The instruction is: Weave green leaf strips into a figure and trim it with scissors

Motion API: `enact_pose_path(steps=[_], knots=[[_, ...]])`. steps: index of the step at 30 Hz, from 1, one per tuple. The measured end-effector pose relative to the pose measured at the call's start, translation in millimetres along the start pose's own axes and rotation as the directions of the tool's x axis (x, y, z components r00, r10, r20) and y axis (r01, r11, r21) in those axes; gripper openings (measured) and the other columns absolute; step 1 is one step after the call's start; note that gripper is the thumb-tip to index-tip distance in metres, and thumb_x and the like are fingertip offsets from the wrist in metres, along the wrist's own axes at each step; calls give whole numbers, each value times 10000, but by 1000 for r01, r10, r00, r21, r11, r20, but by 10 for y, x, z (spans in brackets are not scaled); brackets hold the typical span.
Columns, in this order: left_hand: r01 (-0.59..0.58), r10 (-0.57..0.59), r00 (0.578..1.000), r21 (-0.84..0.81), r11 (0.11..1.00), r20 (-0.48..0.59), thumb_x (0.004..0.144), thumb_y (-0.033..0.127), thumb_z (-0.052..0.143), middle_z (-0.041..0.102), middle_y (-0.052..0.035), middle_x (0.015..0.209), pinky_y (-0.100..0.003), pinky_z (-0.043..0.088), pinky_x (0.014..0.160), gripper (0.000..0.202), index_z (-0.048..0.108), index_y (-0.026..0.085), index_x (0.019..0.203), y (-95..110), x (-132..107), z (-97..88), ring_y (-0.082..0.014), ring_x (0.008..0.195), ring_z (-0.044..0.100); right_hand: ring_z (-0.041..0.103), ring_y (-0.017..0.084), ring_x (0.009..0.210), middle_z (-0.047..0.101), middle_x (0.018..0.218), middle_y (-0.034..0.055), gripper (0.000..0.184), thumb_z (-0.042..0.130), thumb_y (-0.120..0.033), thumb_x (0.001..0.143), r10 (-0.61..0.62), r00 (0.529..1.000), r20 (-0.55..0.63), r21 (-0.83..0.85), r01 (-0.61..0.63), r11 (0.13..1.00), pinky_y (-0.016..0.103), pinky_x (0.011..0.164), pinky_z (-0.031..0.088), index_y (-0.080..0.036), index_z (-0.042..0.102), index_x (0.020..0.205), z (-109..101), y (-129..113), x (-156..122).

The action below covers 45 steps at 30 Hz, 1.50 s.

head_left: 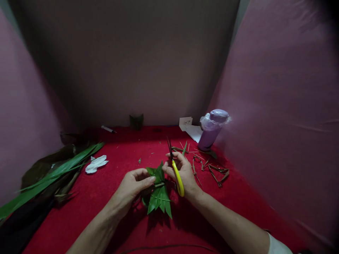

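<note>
Between my hands is a folded green leaf piece (159, 199) with pointed, zigzag-cut ends and a thin stick or strip across it. My left hand (135, 185) pinches its left side, thumb on top. Yellow-handled scissors (178, 178) lie in my right hand (184, 174), blades pointing up and away from the leaf. The fingertips of that hand are at the leaf's upper right edge; whether they grip it too I cannot tell.
Long green leaves (60, 173) lie at the left beside a crumpled white tissue (96, 164). At the right are dry brown strips (218, 173), thin sticks, white cards (194, 132) and a purple bottle (210, 135) in plastic. A small dark leaf piece (136, 121) and a white pen-like object (108, 129) sit behind.
</note>
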<state>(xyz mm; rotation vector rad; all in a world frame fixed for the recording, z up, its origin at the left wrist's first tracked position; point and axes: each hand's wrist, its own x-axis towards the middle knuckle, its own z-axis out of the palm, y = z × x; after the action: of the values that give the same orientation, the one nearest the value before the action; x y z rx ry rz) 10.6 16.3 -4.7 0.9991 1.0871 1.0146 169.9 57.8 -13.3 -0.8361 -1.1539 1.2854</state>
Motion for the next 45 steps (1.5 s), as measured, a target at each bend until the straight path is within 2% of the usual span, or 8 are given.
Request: enact_pose_path(steps=[6, 12, 16, 23, 28, 33, 42, 45], knots=[[15, -15, 998, -5, 1000, -56, 665, 314, 687, 612, 4, 567, -208, 382, 483, 170, 625, 157, 660, -17, 15, -19, -101, 478, 529, 509, 96, 540, 559, 636, -43, 323, 665, -150, 589, 19, 999, -35, 8, -19, 1000, 213, 516, 409, -181, 519, 876, -22, 15, -7], [32, -32, 999, -1, 999, -14, 628, 282, 718, 697, -67, 770, -257, 451, 602, 237, 684, 157, 827, 20, 1, 45, -167, 648, 618, 508, 93, 533, 554, 624, -45, 320, 678, -167, 586, 41, 998, -56, 7, -41, 999, 203, 501, 402, -177, 523, 865, 5, 7, -31], [25, -26, 999, 24, 999, 38, 599, 228, 736, 698, -72, 829, -285, 461, 674, 259, 689, 166, 846, 12, 15, 74, -191, 729, 626, 517, 92, 534, 562, 623, -46, 323, 680, -158, 588, 40, 996, -74, 13, -39, 999, 205, 515, 407, -176, 527, 872, -1, 25, -29], [-1, 0, 1000, 128, 992, 4, 571, 196, 744, 620, 0, 588, -203, 384, 482, 134, 666, 151, 670, -19, 47, 56, -95, 501, 513, 507, 86, 524, 568, 639, -47, 363, 701, -177, 588, 36, 994, -102, 18, -34, 999, 194, 486, 393, -183, 515, 900, -39, 64, -2], [36, -34, 999, 51, 998, -41, 646, 272, 704, 545, 32, 493, -185, 329, 419, 144, 623, 156, 617, -29, 38, 21, -68, 422, 447, 533, 100, 560, 578, 664, -35, 395, 736, -232, 576, 30, 993, -111, 18, -28, 999, 205, 508, 417, -189, 529, 909, -64, 71, 13], [26, -34, 991, -63, 998, -132, 657, 306, 698, 626, -21, 588, -219, 405, 487, 182, 641, 133, 665, -39, 60, -39, -110, 495, 546, 551, 118, 603, 577, 695, -22, 415, 758, -316, 569, 27, 994, -109, 32, -23, 999, 221, 533, 445, -194, 538, 899, -70, 124, 9], [23, -55, 988, -215, 976, -147, 660, 272, 704, 637, -38, 562, -221, 442, 485, 177, 653, 103, 659, -37, 77, -29, -120, 479, 566, 575, 127, 623, 605, 730, -17, 504, 827, -246, 466, 170, 985, -2, 134, -169, 977, 230, 545, 470, -194, 511, 854, -60, 157, -29], [28, -70, 985, -250, 968, -160, 656, 257, 709, 634, -36, 549, -221, 454, 479, 167, 653, 100, 653, -28, 65, -25, -122, 468, 569, 565, 111, 570, 598, 697, -26, 503, 824, -277, 488, 198, 980, -5, 160, -195, 968, 196, 477, 441, -193, 521, 880, -63, 130, -20]])
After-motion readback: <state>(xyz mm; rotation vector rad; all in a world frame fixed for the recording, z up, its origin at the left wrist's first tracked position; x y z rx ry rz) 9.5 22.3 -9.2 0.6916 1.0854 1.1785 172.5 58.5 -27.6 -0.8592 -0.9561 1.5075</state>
